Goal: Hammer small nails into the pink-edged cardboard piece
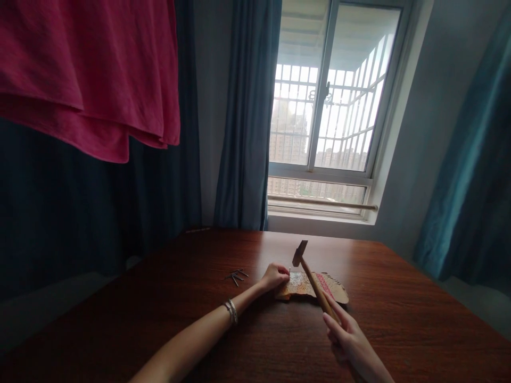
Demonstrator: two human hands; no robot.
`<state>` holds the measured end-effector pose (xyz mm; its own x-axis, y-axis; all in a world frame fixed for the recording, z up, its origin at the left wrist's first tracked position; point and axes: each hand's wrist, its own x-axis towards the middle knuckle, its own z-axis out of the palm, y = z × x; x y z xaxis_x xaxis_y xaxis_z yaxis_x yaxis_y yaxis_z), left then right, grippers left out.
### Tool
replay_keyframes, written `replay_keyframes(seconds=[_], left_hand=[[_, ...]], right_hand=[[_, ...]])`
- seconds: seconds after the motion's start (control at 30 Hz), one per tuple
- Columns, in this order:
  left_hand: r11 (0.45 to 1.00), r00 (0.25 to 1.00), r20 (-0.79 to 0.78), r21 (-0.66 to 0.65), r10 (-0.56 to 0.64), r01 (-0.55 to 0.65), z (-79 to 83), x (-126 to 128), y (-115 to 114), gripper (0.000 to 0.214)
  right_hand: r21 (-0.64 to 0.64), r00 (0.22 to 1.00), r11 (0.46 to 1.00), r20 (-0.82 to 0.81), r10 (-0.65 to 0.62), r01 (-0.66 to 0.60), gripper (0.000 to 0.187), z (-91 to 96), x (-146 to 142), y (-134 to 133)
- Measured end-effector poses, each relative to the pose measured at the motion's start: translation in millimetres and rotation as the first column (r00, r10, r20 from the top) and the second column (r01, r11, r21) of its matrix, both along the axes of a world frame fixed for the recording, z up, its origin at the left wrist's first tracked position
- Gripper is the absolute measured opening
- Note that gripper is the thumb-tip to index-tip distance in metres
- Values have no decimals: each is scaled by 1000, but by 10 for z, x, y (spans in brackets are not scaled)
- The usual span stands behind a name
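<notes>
Nearest: right forearm runs out of frame at the bottom. Right hand (345,332) wrapped firmly round a hammer with wooden handle and dark metal head (315,282); handle's butt end lost inside the fist. Handle slants up and away to the left, head raised above the board.

Left arm reaches in from bottom edge, elbow cut off, silvery bracelet (231,311) at wrist. Left hand (274,275) low at the board's left end, fingers curled, tips together beside a thin upright nail (289,271); whether they pinch it, cannot tell. Nail's foot hard to make out.

Flat, ragged-edged tan board with pitted, stained surface (302,287) lies on the reddish-brown wooden table (259,351), partly covered by handle and left fingers. Loose dark nails (237,276) left of the hand, overlapping; count uncertain.

Beyond: blue curtain (249,117), barred window, buildings washed out by glare.
</notes>
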<state>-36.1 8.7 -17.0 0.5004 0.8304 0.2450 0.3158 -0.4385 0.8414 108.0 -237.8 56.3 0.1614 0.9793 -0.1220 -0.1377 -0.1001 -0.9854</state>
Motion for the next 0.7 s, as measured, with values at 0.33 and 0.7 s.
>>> replay_keyframes(seconds=[0.33,0.7], left_hand=[[1000,1000,-28,21,-2,3,64,-22,-54,25],[1000,1000,-8,9,-3,3,59,-11,-58,24]], right_hand=[[3,984,998,167,55,-57,93,94,20,23],[-34,966,997,250,71,-64,80,105,43,29]])
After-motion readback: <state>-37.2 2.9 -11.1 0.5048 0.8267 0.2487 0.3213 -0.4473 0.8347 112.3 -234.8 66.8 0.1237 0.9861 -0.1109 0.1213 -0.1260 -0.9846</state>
